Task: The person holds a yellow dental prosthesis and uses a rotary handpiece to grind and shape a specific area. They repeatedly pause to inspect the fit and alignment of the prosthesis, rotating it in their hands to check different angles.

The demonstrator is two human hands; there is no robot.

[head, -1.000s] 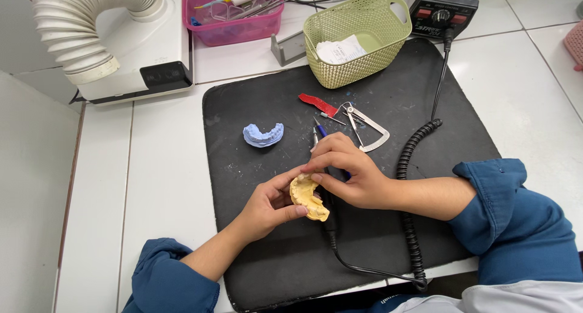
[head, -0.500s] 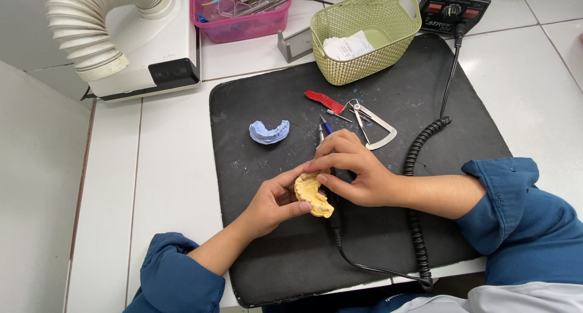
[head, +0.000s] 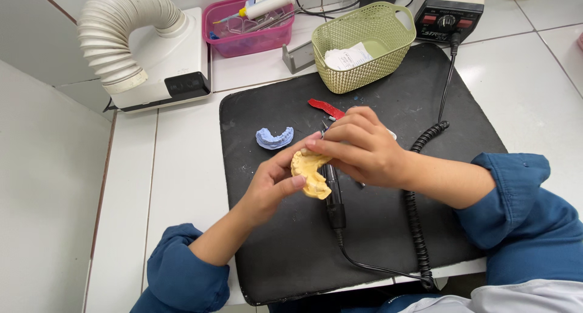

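Work is mid-course. The left hand point(head: 267, 185) pinches the yellow dental cast point(head: 308, 172) at mat centre. The right hand point(head: 364, 149) closes narrowly on the black handpiece point(head: 331, 188), its tip hidden behind the cast; how much trimming remains cannot be judged. At 11 o'clock from the cast, the blue cast point(head: 274, 137) lies untouched on the black mat point(head: 388, 240). At 1 o'clock stands the green basket point(head: 364, 45). Compared with the earlier frame, both hands sit slightly higher and the red strip point(head: 325, 108) is partly covered.

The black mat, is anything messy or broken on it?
Nothing looks broken or spilled. On the black mat the blue mould and red piece lie loose; both hands hold the yellow mould.
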